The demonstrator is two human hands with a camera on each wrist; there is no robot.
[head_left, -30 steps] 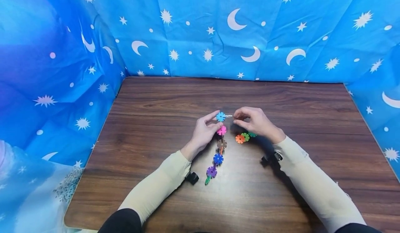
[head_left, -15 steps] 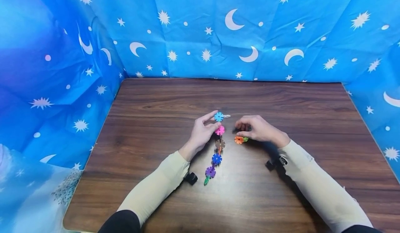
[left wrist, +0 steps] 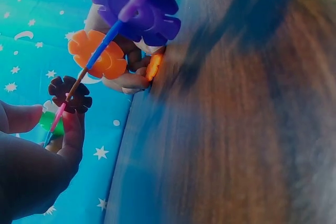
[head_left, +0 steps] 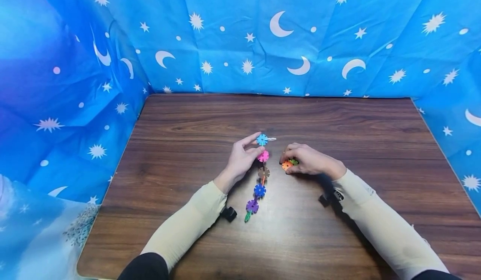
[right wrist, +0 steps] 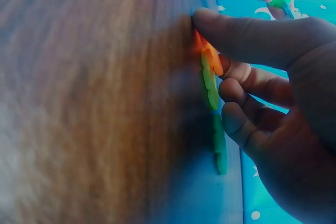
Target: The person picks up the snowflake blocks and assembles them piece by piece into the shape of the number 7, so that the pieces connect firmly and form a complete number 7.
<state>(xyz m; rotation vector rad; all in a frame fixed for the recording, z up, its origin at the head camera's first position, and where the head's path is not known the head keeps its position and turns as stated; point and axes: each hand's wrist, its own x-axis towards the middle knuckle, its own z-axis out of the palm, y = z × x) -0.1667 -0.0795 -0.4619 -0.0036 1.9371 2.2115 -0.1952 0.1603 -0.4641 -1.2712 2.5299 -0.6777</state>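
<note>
My left hand pinches the upper end of a chain of notched plastic discs, near a light blue disc and a pink disc. Below these the chain runs towards me through a brown disc, a blue disc and a purple disc. A white disc sticks out edge-on at the top. On the right, my right hand has thumb and fingers around a loose orange disc at the tabletop. A light green disc and a darker green disc lie beside it.
The brown wood-grain table carries all the discs. A blue cloth with stars and moons hangs behind its far edge and along the sides. Dark wrist-camera mounts hang below both wrists.
My right hand has left the white disc at the chain's top, moved down towards me and taken hold of the loose orange disc. The left hand keeps its grip on the chain.
</note>
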